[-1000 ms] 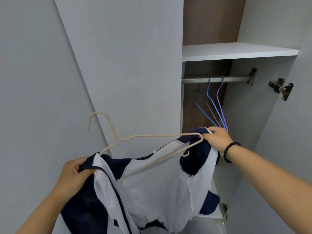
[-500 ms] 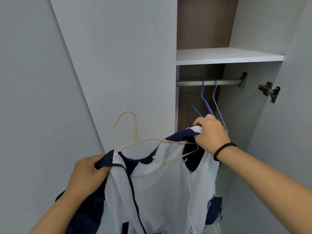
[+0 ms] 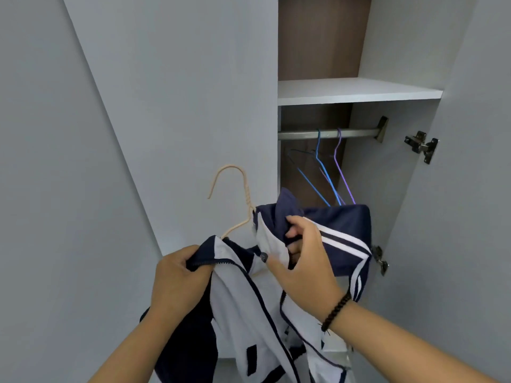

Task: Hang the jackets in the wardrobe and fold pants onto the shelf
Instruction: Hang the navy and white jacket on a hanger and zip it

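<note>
We have the jacket (image 3: 249, 308) in front of us, navy and white, draped partly over a beige wire hanger (image 3: 237, 200) just outside the open wardrobe. Our left hand (image 3: 179, 275) is curled round the zipper edge at one shoulder; our right hand (image 3: 301, 255) pinches the navy collar at the other, fingers bent tight on the cloth. The fabric looks light, soft and limp, likely a bit slick, so we judge it best held at the collar and shoulder seams, where it will not slide off the thin wire. Beyond it the rail (image 3: 326, 133) carries a blue hanger (image 3: 320, 164) and a purple hanger (image 3: 343, 172), under a white shelf (image 3: 356, 92).
</note>
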Action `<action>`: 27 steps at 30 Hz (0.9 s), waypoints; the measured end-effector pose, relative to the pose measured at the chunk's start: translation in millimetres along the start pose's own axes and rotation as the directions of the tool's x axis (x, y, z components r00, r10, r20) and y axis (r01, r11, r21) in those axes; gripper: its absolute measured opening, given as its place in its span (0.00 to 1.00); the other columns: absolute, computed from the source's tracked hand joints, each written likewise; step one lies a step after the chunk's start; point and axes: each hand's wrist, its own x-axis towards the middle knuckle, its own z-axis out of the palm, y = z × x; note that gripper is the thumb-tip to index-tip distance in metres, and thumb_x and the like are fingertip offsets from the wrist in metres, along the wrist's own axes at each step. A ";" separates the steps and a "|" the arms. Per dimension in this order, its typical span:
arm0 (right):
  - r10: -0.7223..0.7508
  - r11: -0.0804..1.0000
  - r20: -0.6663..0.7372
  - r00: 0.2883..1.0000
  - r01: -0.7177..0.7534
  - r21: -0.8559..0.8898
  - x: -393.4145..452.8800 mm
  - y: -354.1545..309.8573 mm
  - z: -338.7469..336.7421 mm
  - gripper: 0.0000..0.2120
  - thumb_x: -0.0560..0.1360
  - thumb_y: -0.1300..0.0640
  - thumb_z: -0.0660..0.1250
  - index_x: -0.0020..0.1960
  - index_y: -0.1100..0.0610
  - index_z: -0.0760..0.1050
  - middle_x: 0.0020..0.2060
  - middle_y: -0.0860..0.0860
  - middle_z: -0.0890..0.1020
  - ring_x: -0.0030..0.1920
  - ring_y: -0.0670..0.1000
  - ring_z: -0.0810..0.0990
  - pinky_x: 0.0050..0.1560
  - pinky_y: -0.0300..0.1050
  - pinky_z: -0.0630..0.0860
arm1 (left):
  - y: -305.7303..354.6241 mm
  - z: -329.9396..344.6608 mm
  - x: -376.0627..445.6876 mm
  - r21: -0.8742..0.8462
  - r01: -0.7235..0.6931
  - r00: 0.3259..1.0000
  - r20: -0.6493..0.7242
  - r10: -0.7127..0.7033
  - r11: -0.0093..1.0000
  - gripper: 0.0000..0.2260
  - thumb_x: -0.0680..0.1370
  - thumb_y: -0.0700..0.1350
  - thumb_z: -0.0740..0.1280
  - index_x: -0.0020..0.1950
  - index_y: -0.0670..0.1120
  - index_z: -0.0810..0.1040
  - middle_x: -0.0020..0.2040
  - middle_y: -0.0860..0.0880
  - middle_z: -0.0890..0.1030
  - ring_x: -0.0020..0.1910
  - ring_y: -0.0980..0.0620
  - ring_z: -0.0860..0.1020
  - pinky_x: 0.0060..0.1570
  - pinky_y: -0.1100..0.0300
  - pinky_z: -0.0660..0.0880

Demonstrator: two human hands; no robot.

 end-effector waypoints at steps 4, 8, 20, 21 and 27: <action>0.329 0.908 -0.045 0.943 -0.302 0.291 18.5 -10.6 -24.5 0.36 0.64 0.57 0.79 0.65 0.49 0.63 0.54 0.46 0.75 0.45 0.43 0.81 0.43 0.36 0.79 | 10.0 -7.8 1.6 -0.044 -0.062 0.997 -0.040 0.060 0.997 0.08 0.73 0.35 0.70 0.34 0.41 0.81 0.27 0.47 0.77 0.27 0.58 0.71 0.27 0.71 0.66; 0.405 0.848 -0.080 0.911 -0.341 0.405 35.7 -24.0 -33.5 0.26 0.66 0.58 0.78 0.58 0.55 0.67 0.50 0.47 0.79 0.48 0.47 0.81 0.46 0.41 0.81 | 22.3 -2.3 -1.0 -0.046 -0.096 0.995 -0.003 0.096 0.994 0.12 0.73 0.34 0.69 0.32 0.47 0.79 0.24 0.57 0.75 0.26 0.60 0.71 0.27 0.74 0.65; 0.276 0.834 0.291 0.916 -0.078 -0.546 15.3 -7.0 -33.5 0.19 0.74 0.55 0.69 0.30 0.55 0.62 0.27 0.47 0.69 0.29 0.43 0.67 0.32 0.37 0.68 | 15.7 6.2 6.5 -0.079 -0.007 0.999 -0.039 0.004 0.997 0.15 0.74 0.42 0.71 0.27 0.48 0.75 0.22 0.55 0.71 0.24 0.59 0.68 0.25 0.71 0.65; 0.304 0.786 0.199 0.932 -0.127 -0.605 15.3 -3.8 -41.6 0.16 0.72 0.53 0.71 0.33 0.54 0.66 0.29 0.46 0.73 0.32 0.44 0.71 0.35 0.39 0.72 | 12.0 1.7 8.9 -0.073 -0.006 0.999 -0.038 0.003 0.997 0.16 0.74 0.41 0.71 0.27 0.49 0.76 0.22 0.55 0.72 0.24 0.59 0.69 0.25 0.71 0.65; -0.073 0.852 -0.063 0.995 0.030 -0.523 30.4 -25.0 -58.7 0.27 0.70 0.42 0.71 0.66 0.48 0.68 0.55 0.45 0.71 0.57 0.45 0.70 0.59 0.41 0.68 | 13.1 -11.5 19.0 -0.030 -0.082 0.997 0.012 0.082 0.996 0.14 0.71 0.35 0.71 0.35 0.54 0.80 0.27 0.52 0.77 0.27 0.59 0.71 0.27 0.72 0.66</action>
